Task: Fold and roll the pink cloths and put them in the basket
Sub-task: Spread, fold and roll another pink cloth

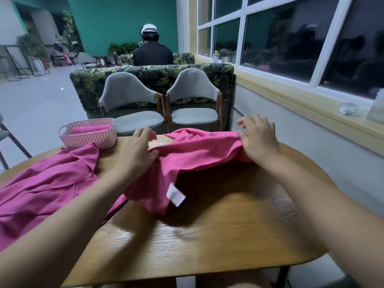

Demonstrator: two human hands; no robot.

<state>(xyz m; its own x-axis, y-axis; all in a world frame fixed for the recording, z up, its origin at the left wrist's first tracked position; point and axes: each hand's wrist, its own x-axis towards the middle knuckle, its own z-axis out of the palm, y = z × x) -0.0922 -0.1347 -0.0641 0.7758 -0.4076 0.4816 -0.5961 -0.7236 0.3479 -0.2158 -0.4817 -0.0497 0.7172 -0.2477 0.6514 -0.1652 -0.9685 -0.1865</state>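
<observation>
pink cloth (197,154): soft, light, limp; sags between the hands | left hand (135,150) grips its edge; right hand (257,140) pinches its corner | likely best held by corners

The person's left forearm (72,215) and right forearm (311,194) are showing bare (uncovered right down to the near edge of the view), each one tapering toward its wrist. The left hand (135,150) and right hand (259,140) are going bare as well, though the fingertips are blurring.
</observation>
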